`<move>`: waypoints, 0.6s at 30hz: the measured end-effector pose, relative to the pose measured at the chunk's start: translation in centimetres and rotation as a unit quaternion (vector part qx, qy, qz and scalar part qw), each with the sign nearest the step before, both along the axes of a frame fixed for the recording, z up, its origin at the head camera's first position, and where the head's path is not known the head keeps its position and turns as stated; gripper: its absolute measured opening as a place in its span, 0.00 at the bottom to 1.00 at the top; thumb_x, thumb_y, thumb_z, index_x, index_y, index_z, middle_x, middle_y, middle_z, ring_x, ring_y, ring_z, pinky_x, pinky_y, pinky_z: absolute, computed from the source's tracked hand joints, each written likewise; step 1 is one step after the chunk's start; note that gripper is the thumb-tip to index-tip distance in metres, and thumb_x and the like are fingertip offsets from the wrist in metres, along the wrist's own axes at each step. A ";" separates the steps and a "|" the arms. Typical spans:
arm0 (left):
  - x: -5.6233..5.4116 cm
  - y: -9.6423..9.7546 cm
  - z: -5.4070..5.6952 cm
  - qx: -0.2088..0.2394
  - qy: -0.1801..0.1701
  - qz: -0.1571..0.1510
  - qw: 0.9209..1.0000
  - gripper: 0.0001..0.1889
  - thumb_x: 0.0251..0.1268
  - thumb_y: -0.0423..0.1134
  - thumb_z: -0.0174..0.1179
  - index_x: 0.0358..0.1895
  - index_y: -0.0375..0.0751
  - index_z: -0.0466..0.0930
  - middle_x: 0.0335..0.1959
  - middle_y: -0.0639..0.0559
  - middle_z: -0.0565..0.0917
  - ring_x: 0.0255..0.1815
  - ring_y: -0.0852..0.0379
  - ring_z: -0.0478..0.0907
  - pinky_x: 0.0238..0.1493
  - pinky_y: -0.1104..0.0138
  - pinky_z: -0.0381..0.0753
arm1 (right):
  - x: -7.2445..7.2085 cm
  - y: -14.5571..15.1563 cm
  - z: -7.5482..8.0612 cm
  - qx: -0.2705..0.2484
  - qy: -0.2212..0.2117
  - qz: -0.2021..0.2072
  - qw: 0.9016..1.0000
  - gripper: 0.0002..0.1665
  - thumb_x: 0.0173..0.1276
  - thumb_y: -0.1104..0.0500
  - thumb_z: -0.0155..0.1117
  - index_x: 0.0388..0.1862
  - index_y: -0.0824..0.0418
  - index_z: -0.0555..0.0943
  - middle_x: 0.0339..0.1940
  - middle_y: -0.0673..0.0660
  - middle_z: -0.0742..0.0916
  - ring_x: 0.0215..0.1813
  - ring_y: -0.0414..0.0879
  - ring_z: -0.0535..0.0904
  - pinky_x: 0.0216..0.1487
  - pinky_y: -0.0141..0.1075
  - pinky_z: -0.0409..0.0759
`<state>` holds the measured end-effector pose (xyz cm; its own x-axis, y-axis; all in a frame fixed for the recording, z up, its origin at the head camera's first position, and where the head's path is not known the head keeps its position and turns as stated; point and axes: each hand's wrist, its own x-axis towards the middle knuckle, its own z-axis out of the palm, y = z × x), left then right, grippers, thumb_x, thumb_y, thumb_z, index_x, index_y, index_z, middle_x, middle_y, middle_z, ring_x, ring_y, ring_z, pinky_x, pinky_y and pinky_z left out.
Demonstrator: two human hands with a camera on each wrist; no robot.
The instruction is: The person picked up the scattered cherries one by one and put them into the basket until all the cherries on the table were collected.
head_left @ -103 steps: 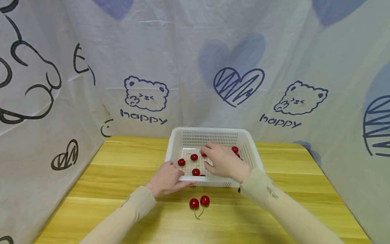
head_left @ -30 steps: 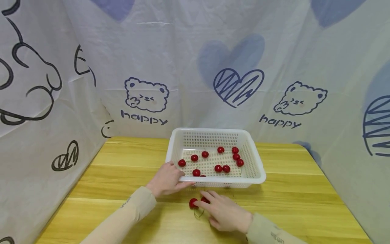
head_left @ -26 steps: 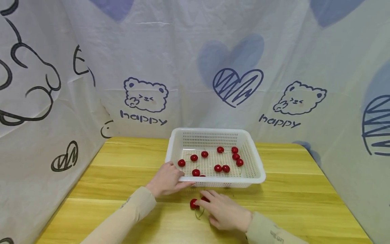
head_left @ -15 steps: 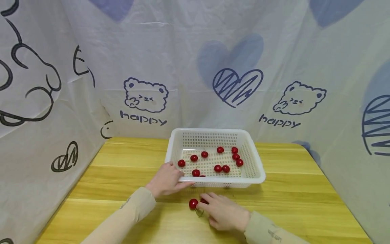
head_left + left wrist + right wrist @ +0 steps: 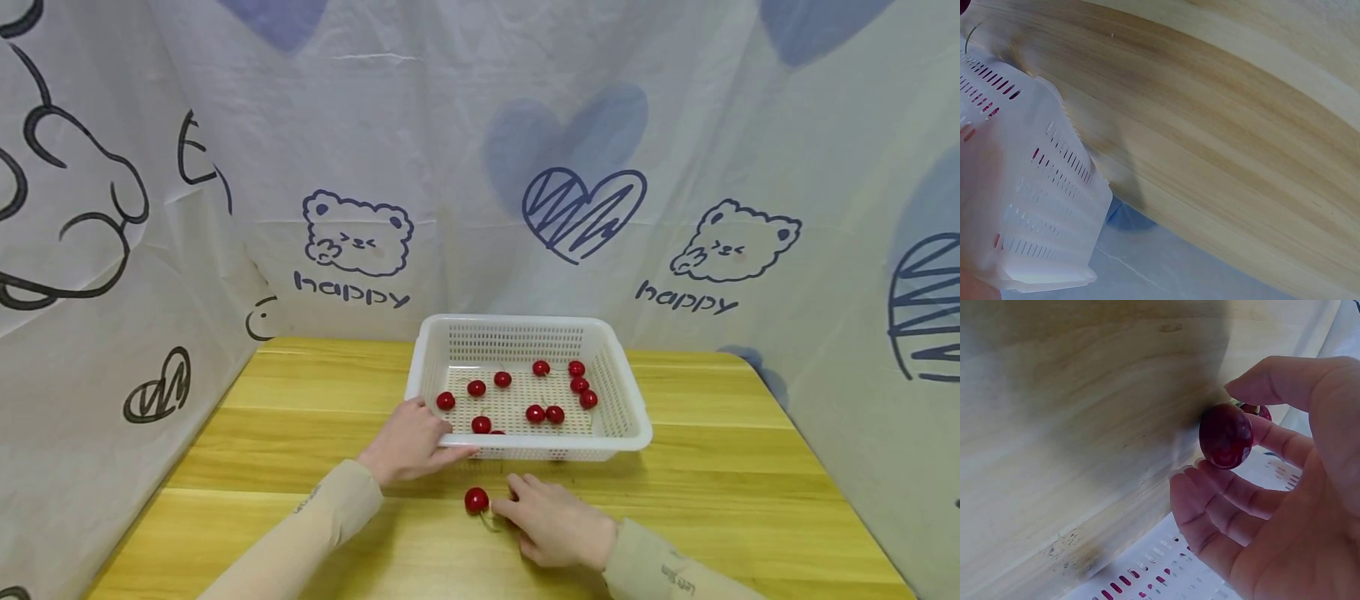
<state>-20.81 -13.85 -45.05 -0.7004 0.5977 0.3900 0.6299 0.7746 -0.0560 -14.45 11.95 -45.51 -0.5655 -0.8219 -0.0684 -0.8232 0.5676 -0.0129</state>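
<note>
My left hand grips the front-left rim of a white perforated plastic basket, with the thumb along the outside and the fingers over the edge. On the table in front of the basket lies a red cherry, its thin stem running toward my right hand. In the right wrist view, another dark red cherry sits within the curled fingers of that hand. The head view hides this cherry behind the hand. The first cherry shows partly behind it, near the thumb and index finger.
Several red cherries are scattered over the basket's floor. The basket stands toward the back of a yellow wood-grain table. A white printed cloth hangs behind and at the sides.
My right hand has come out of the basket to the cherries on the table. Its fingers have drawn in around the right-hand cherry, now hidden from the head view. The left hand has stayed put.
</note>
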 end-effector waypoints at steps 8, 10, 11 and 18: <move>0.1 0.0 0.0 -0.003 0.002 0.003 1.000 0.30 0.67 0.71 0.52 0.20 0.52 0.83 0.24 0.60 0.89 0.26 0.63 0.78 0.38 0.64 0.78 | 0.1 0.1 -0.1 0.012 -0.016 -0.015 1.000 0.20 0.58 0.55 0.73 0.48 0.47 0.76 0.36 0.47 0.77 0.34 0.37 0.73 0.32 0.30 0.74; 0.1 0.0 0.1 -0.003 0.001 0.003 1.000 0.30 0.67 0.71 0.53 0.19 0.52 0.83 0.24 0.60 0.89 0.26 0.63 0.78 0.37 0.64 0.78 | 0.1 0.1 -0.1 0.016 -0.025 -0.021 0.999 0.19 0.58 0.55 0.73 0.46 0.48 0.76 0.33 0.46 0.77 0.32 0.36 0.71 0.30 0.30 0.72; 0.1 0.0 0.1 -0.003 0.001 0.003 1.000 0.30 0.67 0.71 0.53 0.19 0.52 0.83 0.24 0.60 0.89 0.25 0.64 0.78 0.37 0.64 0.78 | 0.1 0.1 -0.2 0.017 -0.028 -0.024 0.999 0.19 0.58 0.54 0.74 0.45 0.48 0.76 0.31 0.46 0.76 0.30 0.36 0.70 0.28 0.29 0.70; 0.1 0.0 0.1 -0.003 0.001 0.001 1.000 0.30 0.67 0.70 0.53 0.19 0.52 0.83 0.23 0.60 0.88 0.25 0.64 0.78 0.38 0.64 0.78 | 0.0 0.2 -0.2 0.026 -0.035 -0.038 0.998 0.16 0.55 0.51 0.74 0.34 0.49 0.74 0.23 0.43 0.74 0.22 0.34 0.66 0.23 0.29 0.65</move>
